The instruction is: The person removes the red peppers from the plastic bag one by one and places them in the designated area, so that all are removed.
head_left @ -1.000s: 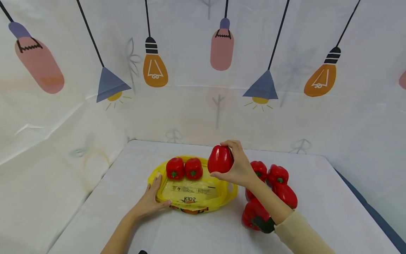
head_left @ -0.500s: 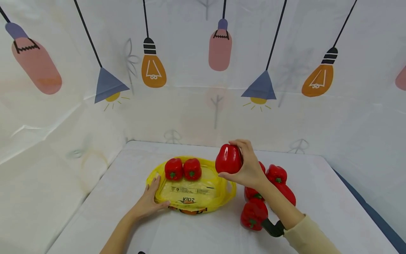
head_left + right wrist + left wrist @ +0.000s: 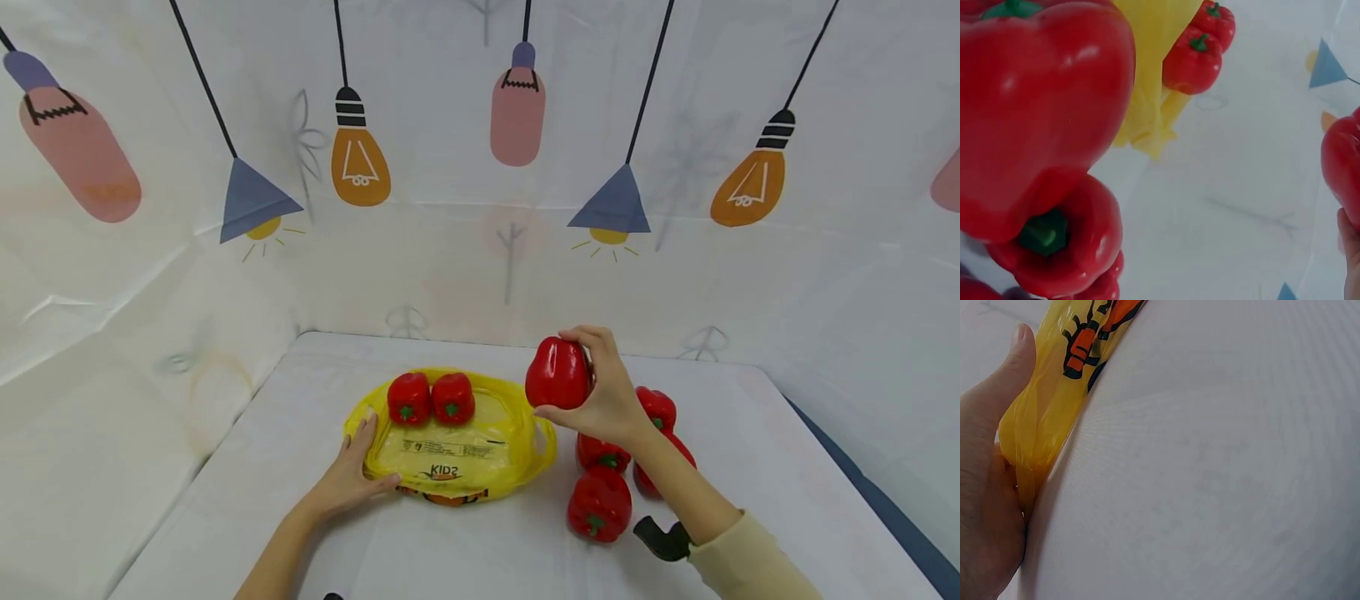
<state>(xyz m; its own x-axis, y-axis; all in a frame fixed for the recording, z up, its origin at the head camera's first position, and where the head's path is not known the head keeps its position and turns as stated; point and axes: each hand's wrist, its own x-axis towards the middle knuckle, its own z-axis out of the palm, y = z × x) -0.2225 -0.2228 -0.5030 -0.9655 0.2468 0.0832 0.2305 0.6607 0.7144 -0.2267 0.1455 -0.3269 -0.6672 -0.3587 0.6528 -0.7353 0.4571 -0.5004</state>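
My right hand (image 3: 611, 400) grips a glossy red bell pepper (image 3: 557, 372) between thumb and fingers, raised near the right end of a yellow plastic bag (image 3: 450, 450). In the right wrist view only part of the held pepper (image 3: 1344, 169) shows at the right edge. The bag lies spread open, with two red bell peppers (image 3: 409, 398) side by side at its back left. My left hand (image 3: 348, 471) rests along the bag's left side, thumb and fingers spread; in the left wrist view its thumb (image 3: 1017, 359) lies against the yellow plastic.
Several more red bell peppers (image 3: 600, 504) are clustered on the white table (image 3: 480, 550) right of the bag, some hidden behind my right forearm. A dark curved piece (image 3: 663, 539) sits by my right sleeve. Behind the table stands a pale wall sheet (image 3: 420, 275) printed with lamps.
My right hand has moved right with the bell pepper, from over the bag's right part toward the clustered peppers. The left hand and the two peppers in the bag have stayed put.
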